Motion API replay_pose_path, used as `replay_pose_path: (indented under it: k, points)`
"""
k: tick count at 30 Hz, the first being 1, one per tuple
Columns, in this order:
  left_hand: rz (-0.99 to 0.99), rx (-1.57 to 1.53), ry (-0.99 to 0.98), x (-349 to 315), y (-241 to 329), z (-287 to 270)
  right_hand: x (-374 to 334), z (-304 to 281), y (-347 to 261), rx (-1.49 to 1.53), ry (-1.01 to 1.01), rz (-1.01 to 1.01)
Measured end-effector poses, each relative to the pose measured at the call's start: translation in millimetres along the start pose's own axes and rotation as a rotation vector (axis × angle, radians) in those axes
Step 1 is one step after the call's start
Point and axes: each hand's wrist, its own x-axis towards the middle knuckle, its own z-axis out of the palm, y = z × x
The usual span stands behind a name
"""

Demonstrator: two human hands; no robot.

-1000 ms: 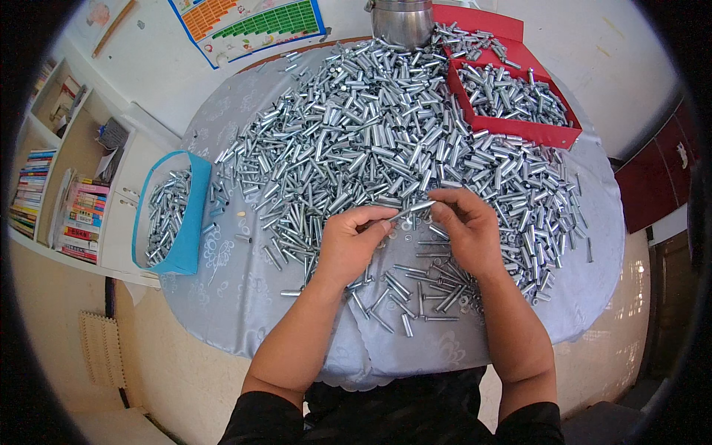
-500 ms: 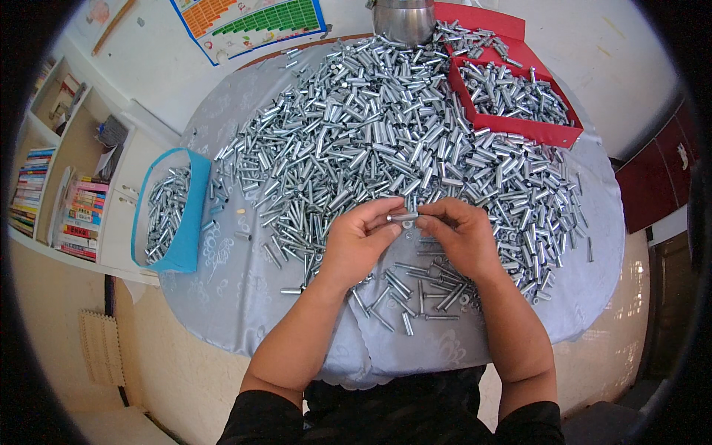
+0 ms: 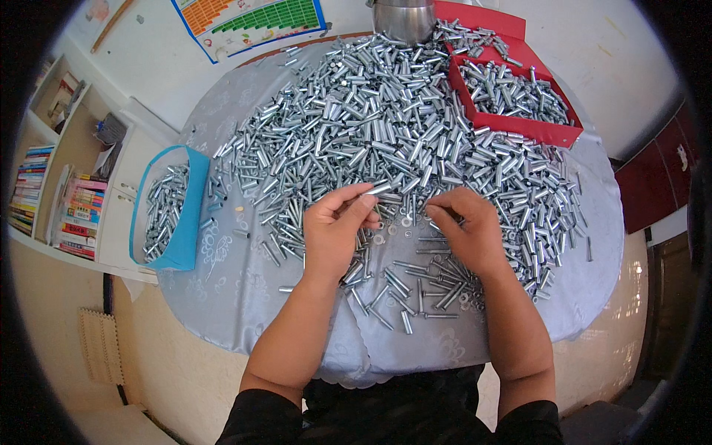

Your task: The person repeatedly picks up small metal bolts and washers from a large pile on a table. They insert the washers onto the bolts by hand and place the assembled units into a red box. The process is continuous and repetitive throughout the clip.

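My left hand [image 3: 334, 226] pinches a silver metal sleeve [image 3: 379, 188] between thumb and fingertips, just over the near side of a big heap of similar sleeves and bolts [image 3: 356, 111]. To its right, my right hand [image 3: 469, 222] is closed, thumb against forefinger; whatever sits in that pinch is too small to make out. Several small washers [image 3: 406, 221] lie on the cloth between the hands. Loose long bolts [image 3: 437, 280] are scattered nearer to me, and a short sleeve [image 3: 406, 322] lies by itself among them.
A red box [image 3: 519, 133] full of metal parts stands at the far right, beside a steel pot [image 3: 404, 21]. A blue bin [image 3: 194, 215] with more parts is at the left edge of the round, grey-clothed table [image 3: 259, 326]. Bookshelves [image 3: 111, 185] stand further left.
My hands have moved apart. The left one has shifted left and slightly away with the sleeve, now tilted; the right has let go of it and moved slightly right.
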Motion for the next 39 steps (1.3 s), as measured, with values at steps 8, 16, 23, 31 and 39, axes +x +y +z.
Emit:
replay_pose_path:
  k: [8, 16, 23, 31, 39]
  points:
    - [-0.009, -0.002, 0.016, -1, -1, -1, 6, -20, 4, -0.308, 0.223, -0.038]
    - [-0.004, -0.021, -0.037, -2, -5, -1, 4, -23, 12, -0.439, 0.059, -0.087]
    - [-0.005, -0.023, -0.046, -2, -6, -1, 2, -26, 13, -0.505, 0.098, -0.044]
    - [-0.004, -0.018, -0.052, -3, -6, -1, -3, -38, 12, -0.596, -0.071, -0.002]
    - [-0.009, -0.01, -0.056, -3, -6, 1, 2, -21, 12, -0.482, 0.025, -0.109]
